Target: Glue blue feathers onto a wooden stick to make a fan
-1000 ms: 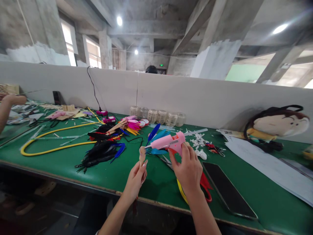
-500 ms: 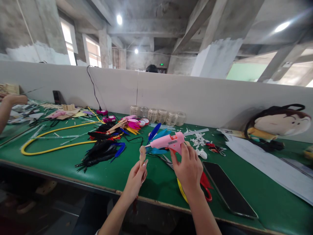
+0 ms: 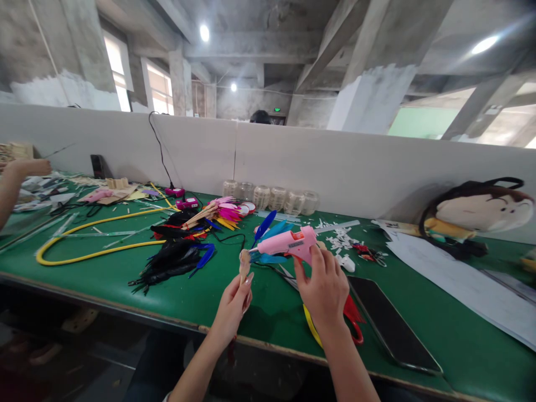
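Observation:
My left hand (image 3: 233, 304) pinches the lower end of a small wooden spoon-like piece (image 3: 244, 266), its rounded head pointing up. In my right hand (image 3: 323, 287) is a pink hot glue gun (image 3: 288, 243), its fingers wrapped round the handle. The nozzle points left and meets, or nearly meets, the rounded head; I cannot tell whether they touch. Behind the gun lie blue feathers (image 3: 264, 224). Scissors with red and yellow handles (image 3: 354, 319) rest under my right hand, which partly hides them.
A black phone (image 3: 393, 324) lies at right, near white paper sheets (image 3: 452, 279). Black feathers (image 3: 167, 265), pink feather sticks (image 3: 220, 211) and a yellow tube (image 3: 100, 257) spread leftward. Jars (image 3: 276, 198) line the partition. Another person's hand (image 3: 29, 167) is at far left.
My hands, the wooden piece and the glue gun stay almost where they were; my right hand shifts very slightly right. At far left the other person's hand moves a little to the right.

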`<state>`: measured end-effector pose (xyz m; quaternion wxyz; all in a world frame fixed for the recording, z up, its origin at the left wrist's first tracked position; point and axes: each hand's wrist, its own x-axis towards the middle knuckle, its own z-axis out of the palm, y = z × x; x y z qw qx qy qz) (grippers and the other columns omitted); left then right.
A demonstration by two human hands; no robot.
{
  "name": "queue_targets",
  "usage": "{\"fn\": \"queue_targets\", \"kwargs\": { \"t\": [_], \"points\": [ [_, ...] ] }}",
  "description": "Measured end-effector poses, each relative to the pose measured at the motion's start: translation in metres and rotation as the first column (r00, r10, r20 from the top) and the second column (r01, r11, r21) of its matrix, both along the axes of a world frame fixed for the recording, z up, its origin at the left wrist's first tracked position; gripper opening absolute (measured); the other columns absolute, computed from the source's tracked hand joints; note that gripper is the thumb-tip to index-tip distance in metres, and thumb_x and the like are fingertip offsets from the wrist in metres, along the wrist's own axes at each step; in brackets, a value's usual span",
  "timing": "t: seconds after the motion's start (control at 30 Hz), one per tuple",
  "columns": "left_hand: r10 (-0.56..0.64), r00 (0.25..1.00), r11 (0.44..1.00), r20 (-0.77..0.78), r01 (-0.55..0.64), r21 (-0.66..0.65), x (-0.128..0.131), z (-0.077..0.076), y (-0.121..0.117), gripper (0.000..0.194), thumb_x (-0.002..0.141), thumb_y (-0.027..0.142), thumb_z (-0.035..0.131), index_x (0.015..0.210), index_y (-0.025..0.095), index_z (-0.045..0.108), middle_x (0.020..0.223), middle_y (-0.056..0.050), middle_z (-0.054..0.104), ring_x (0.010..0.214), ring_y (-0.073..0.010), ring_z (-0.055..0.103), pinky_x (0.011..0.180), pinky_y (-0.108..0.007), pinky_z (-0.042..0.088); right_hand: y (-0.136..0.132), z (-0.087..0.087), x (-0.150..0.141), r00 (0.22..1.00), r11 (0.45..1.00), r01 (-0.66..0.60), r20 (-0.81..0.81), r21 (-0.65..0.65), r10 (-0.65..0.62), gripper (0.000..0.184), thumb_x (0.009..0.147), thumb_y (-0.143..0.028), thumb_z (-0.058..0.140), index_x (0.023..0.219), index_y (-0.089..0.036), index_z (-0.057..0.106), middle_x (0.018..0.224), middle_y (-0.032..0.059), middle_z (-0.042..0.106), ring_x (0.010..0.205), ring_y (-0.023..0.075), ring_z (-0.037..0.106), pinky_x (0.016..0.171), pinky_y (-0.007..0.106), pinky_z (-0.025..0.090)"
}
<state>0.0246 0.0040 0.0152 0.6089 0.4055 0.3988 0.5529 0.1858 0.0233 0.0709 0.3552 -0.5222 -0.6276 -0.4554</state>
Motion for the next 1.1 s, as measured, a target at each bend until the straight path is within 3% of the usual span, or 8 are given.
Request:
{"fn": "queue_targets", "kwargs": {
  "t": [1.1],
  "points": [
    [0.006,0.998,1.000,0.068,-0.006,-0.001,0.0002,-0.0038,0.0013,0.043,0.060,0.057,0.061,0.069,0.016,0.049,0.045,0.009,0.031,0.039,-0.0033,0.024,0.037,-0.017,0.015,-0.0015,0.0004,0.0028,0.999,0.997,-0.041,0.017,0.064,0.040,0.027,0.077,-0.028,0.053,0.099,-0.013,0.051,0.083,0.0090,0.060,0.073,0.0190,0.052,0.063,0.028,0.039]
  ]
}}
